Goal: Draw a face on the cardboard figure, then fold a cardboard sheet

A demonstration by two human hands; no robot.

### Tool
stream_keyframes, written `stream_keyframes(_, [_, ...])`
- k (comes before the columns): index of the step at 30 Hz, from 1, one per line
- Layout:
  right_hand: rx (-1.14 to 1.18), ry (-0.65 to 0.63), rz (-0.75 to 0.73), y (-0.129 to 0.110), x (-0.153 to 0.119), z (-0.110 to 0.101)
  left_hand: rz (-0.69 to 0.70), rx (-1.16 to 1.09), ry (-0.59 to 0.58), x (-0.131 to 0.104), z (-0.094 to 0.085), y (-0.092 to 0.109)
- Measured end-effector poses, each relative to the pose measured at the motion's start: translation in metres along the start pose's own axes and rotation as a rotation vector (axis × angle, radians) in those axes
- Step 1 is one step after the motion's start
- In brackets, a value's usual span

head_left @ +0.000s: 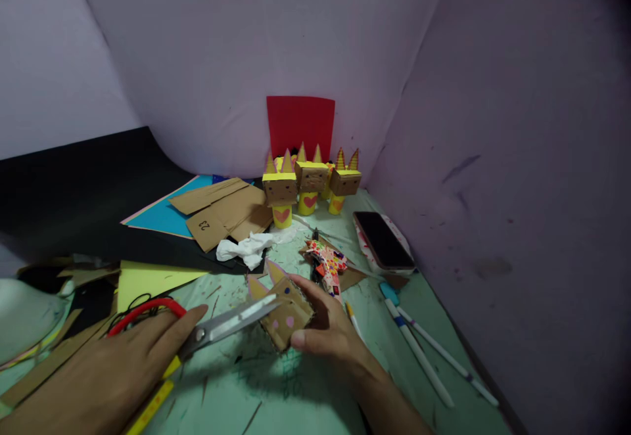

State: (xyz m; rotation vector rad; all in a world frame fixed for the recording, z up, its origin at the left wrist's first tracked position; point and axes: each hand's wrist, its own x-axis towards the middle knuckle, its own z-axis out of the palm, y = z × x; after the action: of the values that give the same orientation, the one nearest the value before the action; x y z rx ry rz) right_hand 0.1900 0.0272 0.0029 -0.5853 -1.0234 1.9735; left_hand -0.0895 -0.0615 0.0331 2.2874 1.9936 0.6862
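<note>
Left hand (pixel 142 349), lower left of frame, grips the red-handled scissors (pixel 227 324); blades run right & slightly up, tips in front of the small cardboard box (pixel 290 313). Can't tell if tips touch it.

Right hand (pixel 330 326), just below & right of centre, holds the box by its right side, thumb at the lower corner, fingers behind. Box is tilted, held over the worktop (pixel 315 389), w/ 2 pointed ears, a dark eye dot & 2 pink spots on its face; rest of face partly hidden by blades.

Upper centre, 3 box-headed figures (pixel 280 192) stand upright in a group, w/ pointed ears, yellow tops & yellow bases w/ hearts; more yellow pcs partly hidden behind. Red sheet (pixel 300 119) is upright behind them.

Left of the figures: cut cardboard pcs (pixel 236 211), partly over a blue sheet (pixel 162 215), w/ a black sheet (pixel 73 192) around; crumpled white tissue (pixel 246 249) just in front. Yellow sheet (pixel 152 280) lies nearer, left of centre.

Right of centre: multicoloured patterned item (pixel 328 264) on the worktop, exact type unclear. Phone (pixel 384 241) lies further right, on a pale item; 2 long white pens (pixel 421 356) lie nearer, lower right.
</note>
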Motion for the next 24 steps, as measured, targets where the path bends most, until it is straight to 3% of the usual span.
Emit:
stream_keyframes(3, [-0.019,0.01,0.007,0.002,-0.001,-0.001,0.144,0.23,-0.063,-0.004,0.004,0.009])
stream_keyframes(7, [-0.028,-0.007,0.008,0.003,-0.001,-0.001,0.207,0.382,-0.08,-0.001,0.002,0.015])
stream_keyframes(16, [-0.089,0.0,0.01,0.006,-0.002,-0.001,0.254,0.198,-0.024,-0.004,0.005,0.004])
stream_keyframes(18, [-0.04,0.047,-0.007,0.008,-0.001,-0.001,0.188,0.108,-0.07,0.0,0.003,0.0])
stream_keyframes(20, [0.024,0.135,-0.047,0.01,0.002,-0.003,0.035,0.099,-0.148,0.008,-0.001,-0.005])
stream_keyframes(24, [0.083,0.275,-0.136,0.014,0.008,-0.006,-0.297,0.343,-0.336,0.033,-0.004,-0.013])
